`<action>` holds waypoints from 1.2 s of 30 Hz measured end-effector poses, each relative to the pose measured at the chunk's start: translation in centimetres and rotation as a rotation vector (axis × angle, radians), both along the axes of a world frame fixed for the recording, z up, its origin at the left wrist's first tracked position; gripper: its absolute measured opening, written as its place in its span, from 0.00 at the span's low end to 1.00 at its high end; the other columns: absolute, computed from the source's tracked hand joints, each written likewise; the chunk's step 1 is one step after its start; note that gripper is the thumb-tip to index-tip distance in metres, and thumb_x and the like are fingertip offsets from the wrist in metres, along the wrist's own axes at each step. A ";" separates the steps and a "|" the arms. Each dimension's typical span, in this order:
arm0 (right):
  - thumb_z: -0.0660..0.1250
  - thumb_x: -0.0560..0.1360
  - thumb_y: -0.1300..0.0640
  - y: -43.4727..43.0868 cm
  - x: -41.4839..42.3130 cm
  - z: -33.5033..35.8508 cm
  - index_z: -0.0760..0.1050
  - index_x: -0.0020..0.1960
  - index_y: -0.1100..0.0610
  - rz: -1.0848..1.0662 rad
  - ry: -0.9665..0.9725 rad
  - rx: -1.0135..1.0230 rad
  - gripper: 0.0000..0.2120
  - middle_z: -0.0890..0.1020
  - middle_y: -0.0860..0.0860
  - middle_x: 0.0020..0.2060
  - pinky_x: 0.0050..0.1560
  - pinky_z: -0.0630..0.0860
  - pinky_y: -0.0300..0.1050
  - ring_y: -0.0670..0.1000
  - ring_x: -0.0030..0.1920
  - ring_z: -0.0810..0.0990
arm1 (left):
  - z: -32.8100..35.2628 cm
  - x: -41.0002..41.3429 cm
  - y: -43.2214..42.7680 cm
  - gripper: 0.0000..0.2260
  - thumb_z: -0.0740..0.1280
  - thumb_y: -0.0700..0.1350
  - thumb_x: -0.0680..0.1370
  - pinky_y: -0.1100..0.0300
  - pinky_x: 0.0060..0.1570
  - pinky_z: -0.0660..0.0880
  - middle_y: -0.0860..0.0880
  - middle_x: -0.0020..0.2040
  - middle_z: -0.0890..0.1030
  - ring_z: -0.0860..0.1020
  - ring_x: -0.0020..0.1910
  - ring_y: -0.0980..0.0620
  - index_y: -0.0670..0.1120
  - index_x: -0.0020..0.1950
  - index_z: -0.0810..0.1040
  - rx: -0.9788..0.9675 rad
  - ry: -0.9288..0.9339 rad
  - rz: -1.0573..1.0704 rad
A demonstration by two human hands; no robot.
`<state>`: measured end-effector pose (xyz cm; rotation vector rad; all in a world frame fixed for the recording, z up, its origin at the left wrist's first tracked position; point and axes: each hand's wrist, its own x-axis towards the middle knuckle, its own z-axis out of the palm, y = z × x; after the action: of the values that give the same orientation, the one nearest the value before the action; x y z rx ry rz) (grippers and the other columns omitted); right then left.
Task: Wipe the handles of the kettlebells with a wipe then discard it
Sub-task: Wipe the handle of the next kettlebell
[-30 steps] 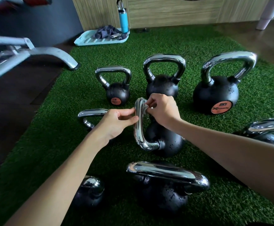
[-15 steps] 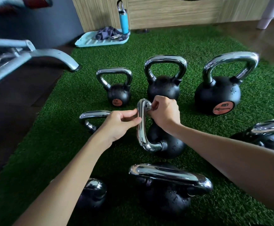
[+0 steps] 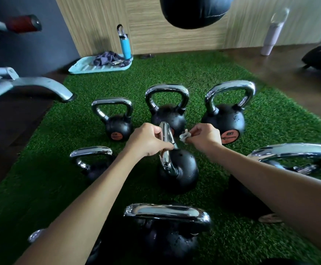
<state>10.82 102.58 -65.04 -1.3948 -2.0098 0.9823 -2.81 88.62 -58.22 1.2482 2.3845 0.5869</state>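
My left grip (image 3: 148, 140) on the middle kettlebell (image 3: 182, 169), wipe (image 3: 184, 135) just beside its handle (image 3: 165, 129).
The left grip is curled round the chrome handle, which I see edge-on above the black ball on the green turf (image 3: 60, 188). Just right of it, the crumpled white wipe sits pinched in my right grip (image 3: 203, 137); I cannot tell if wipe and handle touch.

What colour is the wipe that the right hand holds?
The wipe is white; the head view shows it best.
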 end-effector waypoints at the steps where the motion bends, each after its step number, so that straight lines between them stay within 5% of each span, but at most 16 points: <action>1: 0.82 0.64 0.55 0.2 0.5 0.3 0.83 0.41 0.51 -0.010 -0.008 -0.006 0.10 0.85 0.47 0.39 0.32 0.70 0.37 0.47 0.40 0.81 | 0.3 0.6 0.8 0.23 0.79 0.61 0.65 0.57 0.49 0.78 0.53 0.49 0.85 0.81 0.49 0.52 0.52 0.56 0.85 -0.012 0.028 -0.023; 4: 0.82 0.64 0.54 0.9 1.9 0.9 0.83 0.44 0.52 -0.040 -0.005 -0.015 0.11 0.85 0.48 0.41 0.39 0.79 0.41 0.48 0.41 0.82 | 0.7 2.8 2.4 0.20 0.81 0.57 0.63 0.61 0.38 0.77 0.52 0.41 0.85 0.82 0.41 0.52 0.48 0.49 0.85 -0.024 0.123 -0.106; 8: 0.80 0.67 0.55 1.5 4.0 1.8 0.82 0.43 0.51 -0.090 -0.035 0.017 0.08 0.85 0.48 0.41 0.32 0.71 0.36 0.46 0.40 0.80 | 1.1 4.6 3.3 0.19 0.82 0.47 0.65 0.58 0.47 0.81 0.46 0.50 0.86 0.84 0.48 0.49 0.48 0.52 0.81 -0.040 0.203 -0.233; 11: 0.80 0.68 0.53 1.6 5.2 2.2 0.82 0.43 0.53 -0.059 0.003 0.012 0.09 0.84 0.47 0.38 0.35 0.77 0.39 0.45 0.37 0.80 | 1.7 3.5 3.8 0.21 0.81 0.44 0.65 0.58 0.40 0.78 0.48 0.44 0.85 0.84 0.42 0.50 0.53 0.54 0.78 -0.105 0.241 -0.338; 14: 0.80 0.68 0.54 1.3 5.7 2.5 0.82 0.42 0.53 -0.032 0.004 0.014 0.08 0.84 0.47 0.38 0.33 0.76 0.38 0.44 0.35 0.79 | 3.0 1.8 4.3 0.33 0.81 0.40 0.68 0.64 0.29 0.71 0.54 0.36 0.82 0.74 0.27 0.58 0.52 0.72 0.75 -0.190 0.280 -0.501; 17: 0.81 0.68 0.54 0.9 5.8 2.7 0.82 0.41 0.53 -0.012 -0.030 0.038 0.08 0.84 0.47 0.38 0.35 0.79 0.41 0.45 0.37 0.80 | 3.9 -0.2 4.4 0.35 0.80 0.39 0.70 0.67 0.24 0.60 0.56 0.24 0.70 0.63 0.24 0.55 0.57 0.73 0.73 -0.222 0.335 -0.631; 24: 0.80 0.68 0.57 0.9 5.8 3.1 0.82 0.39 0.53 0.036 -0.014 0.033 0.07 0.84 0.49 0.37 0.39 0.84 0.46 0.48 0.37 0.82 | 2.6 -2.5 3.6 0.35 0.80 0.40 0.70 0.60 0.28 0.69 0.58 0.42 0.81 0.68 0.25 0.55 0.70 0.67 0.75 -0.172 0.323 -0.622; 27: 0.80 0.68 0.58 1.1 5.4 3.2 0.82 0.40 0.52 0.032 0.020 0.035 0.07 0.85 0.49 0.38 0.42 0.85 0.48 0.48 0.39 0.84 | 2.3 -2.0 2.3 0.33 0.80 0.41 0.70 0.64 0.28 0.69 0.58 0.34 0.79 0.69 0.25 0.59 0.72 0.65 0.75 -0.100 0.360 -0.586; 33: 0.80 0.68 0.53 0.5 4.1 3.5 0.82 0.43 0.51 0.054 0.039 0.084 0.08 0.85 0.46 0.38 0.42 0.84 0.46 0.47 0.40 0.84 | 1.6 -2.7 -0.8 0.08 0.78 0.50 0.71 0.66 0.34 0.69 0.68 0.37 0.81 0.73 0.32 0.75 0.57 0.47 0.83 0.339 0.232 -0.339; 36: 0.80 0.68 0.52 0.2 2.9 4.5 0.82 0.43 0.51 0.046 -0.012 0.118 0.08 0.85 0.45 0.37 0.38 0.80 0.41 0.45 0.40 0.83 | 1.0 -4.2 -1.0 0.16 0.76 0.54 0.69 0.61 0.39 0.74 0.64 0.42 0.84 0.79 0.37 0.67 0.56 0.47 0.71 0.389 0.191 -0.278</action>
<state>13.70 102.73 -60.53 -1.3003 -2.0815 0.8610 -7.00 87.65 -57.23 1.8388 2.2500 0.9050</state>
